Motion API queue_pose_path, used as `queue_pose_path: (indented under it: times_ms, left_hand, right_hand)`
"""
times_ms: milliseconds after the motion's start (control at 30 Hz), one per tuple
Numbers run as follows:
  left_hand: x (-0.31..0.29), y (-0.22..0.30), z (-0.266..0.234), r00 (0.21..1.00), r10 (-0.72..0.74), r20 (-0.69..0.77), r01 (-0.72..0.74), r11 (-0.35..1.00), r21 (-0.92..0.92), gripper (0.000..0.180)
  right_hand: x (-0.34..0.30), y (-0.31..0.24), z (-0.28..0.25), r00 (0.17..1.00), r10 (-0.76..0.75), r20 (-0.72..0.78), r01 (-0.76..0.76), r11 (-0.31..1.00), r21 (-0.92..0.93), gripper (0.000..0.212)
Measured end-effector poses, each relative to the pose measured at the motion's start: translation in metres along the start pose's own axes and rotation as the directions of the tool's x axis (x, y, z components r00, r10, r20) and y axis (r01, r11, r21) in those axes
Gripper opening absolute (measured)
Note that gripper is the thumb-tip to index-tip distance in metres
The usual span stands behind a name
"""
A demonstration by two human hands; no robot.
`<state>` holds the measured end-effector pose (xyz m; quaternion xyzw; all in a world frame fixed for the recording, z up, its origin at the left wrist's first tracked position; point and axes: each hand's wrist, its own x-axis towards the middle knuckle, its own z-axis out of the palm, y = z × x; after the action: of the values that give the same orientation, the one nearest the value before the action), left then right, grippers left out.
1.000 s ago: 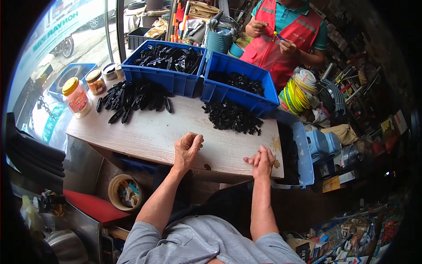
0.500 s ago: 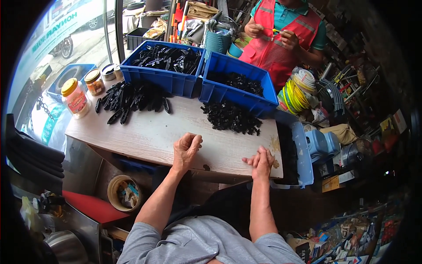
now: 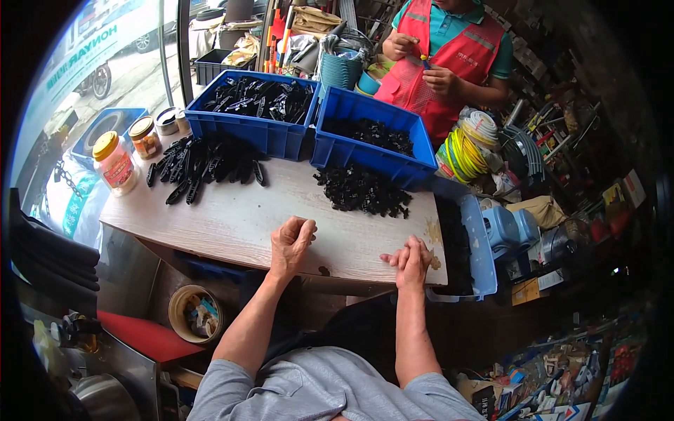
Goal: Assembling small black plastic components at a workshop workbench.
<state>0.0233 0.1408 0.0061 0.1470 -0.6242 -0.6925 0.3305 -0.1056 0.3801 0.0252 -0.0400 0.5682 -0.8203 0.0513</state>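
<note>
L hand curled, R hand, blk pcs

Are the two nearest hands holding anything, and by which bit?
Nothing shows in the left hand or right hand; curled fingers could hide something small.

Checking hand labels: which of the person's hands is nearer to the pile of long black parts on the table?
Left. The left hand is to the right of the pile, toward the near edge of the table; the right hand is farther off, near the table's right end.
</note>
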Motion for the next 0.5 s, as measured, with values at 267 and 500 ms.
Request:
queue_pose_path:
  times_ms: [267,500]
  left_hand:
    - [-0.004,0.000,-0.001,1.000,-0.009,0.012,0.009,1.000,0.008,0.017]
    - [-0.005,0.008,-0.002,0.999,0.013,-0.051,-0.008,0.995,0.095,0.020]
  right_hand:
    - [-0.003,-0.002,-0.002,1.000,0.006,0.027,-0.006,1.000,-0.002,0.026]
    - [-0.004,0.006,0.004,1.000,-0.023,-0.022,0.023,1.000,0.003,0.026]
